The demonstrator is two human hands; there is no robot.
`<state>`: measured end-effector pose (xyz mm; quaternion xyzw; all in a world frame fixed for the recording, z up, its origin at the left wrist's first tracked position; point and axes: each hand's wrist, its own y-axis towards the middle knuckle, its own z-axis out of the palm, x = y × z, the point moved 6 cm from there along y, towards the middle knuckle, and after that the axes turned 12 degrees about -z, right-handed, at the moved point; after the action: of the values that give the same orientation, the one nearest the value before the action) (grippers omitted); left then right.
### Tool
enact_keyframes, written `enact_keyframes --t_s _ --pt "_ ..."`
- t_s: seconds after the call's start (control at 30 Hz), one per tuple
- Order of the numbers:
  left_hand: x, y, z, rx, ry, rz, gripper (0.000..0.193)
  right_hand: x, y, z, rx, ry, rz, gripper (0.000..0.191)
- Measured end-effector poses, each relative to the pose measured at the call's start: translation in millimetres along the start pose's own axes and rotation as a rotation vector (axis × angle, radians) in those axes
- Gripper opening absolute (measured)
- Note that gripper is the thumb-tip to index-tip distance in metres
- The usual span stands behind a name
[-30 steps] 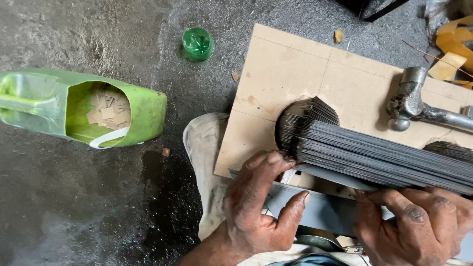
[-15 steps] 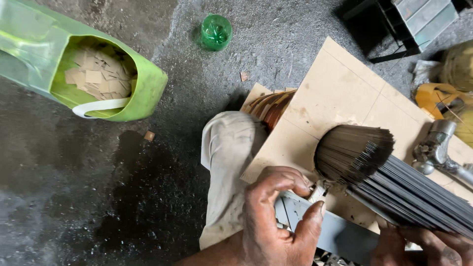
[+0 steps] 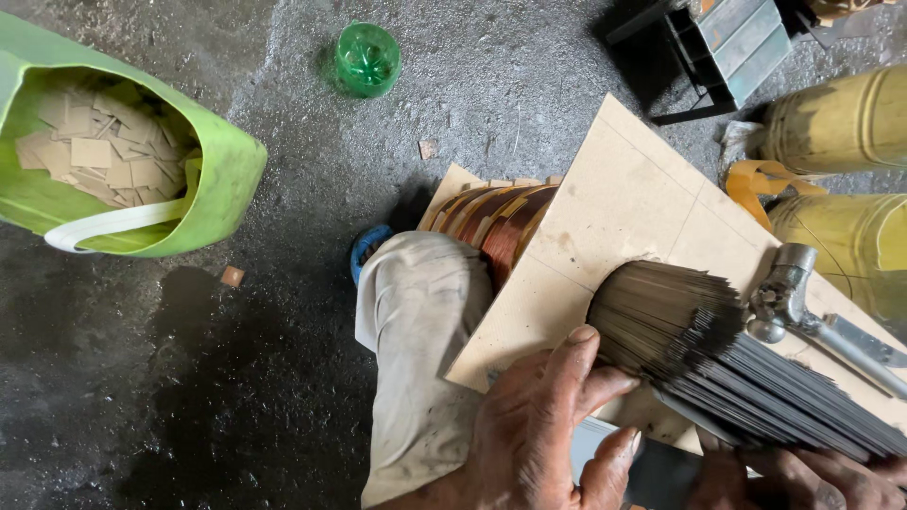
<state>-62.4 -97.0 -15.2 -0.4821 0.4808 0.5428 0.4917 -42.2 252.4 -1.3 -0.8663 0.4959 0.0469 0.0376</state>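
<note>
A thick stack of thin dark metal strips (image 3: pixel 718 368) lies fanned across a pale board (image 3: pixel 624 208) on my lap. My left hand (image 3: pixel 548 430) grips the stack's near edge, thumb pressed beside the fanned end. At the bottom right my right hand (image 3: pixel 803 477) holds the same stack from underneath, mostly hidden by it. A copper-wound coil (image 3: pixel 501 222) with tan paper layers shows under the board's left edge, next to my trousered knee (image 3: pixel 420 321).
A hammer (image 3: pixel 798 302) lies on the board right of the strips. A cut green jug (image 3: pixel 213 189) of cardboard pieces stands at left, a green bottle bottom (image 3: pixel 367 59) behind. Yellow cylinders (image 3: pixel 841 118) and a dark metal frame (image 3: pixel 727 42) are at upper right on the grimy floor.
The board and the stack have swung right and down, tilting diagonally. The copper coil has come into sight under the board. Both hands have stayed on the stack.
</note>
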Motion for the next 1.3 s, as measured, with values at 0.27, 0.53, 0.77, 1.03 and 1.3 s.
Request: enact_keyframes --t_s 0.27,0.53,0.77,1.03,1.3 --pt "-8 0 5 0.008 0.073 0.067 0.078 21 23 -11 0.11 -0.102 -0.081 0.017" --pt "-1 2 6 0.064 0.087 0.015 0.092 44 38 -27 -0.119 0.005 -0.008 0.025" --pt "-6 9 5 0.079 0.197 0.012 0.102 54 33 -28 -0.332 0.128 0.126 0.038" --pt "-16 18 10 0.06 0.26 -0.038 0.103 79 41 -39 -0.131 0.02 -0.082 0.023" --pt "-15 23 18 -0.04 0.317 -0.049 0.079 76 35 -46 -0.242 0.189 0.235 0.02"
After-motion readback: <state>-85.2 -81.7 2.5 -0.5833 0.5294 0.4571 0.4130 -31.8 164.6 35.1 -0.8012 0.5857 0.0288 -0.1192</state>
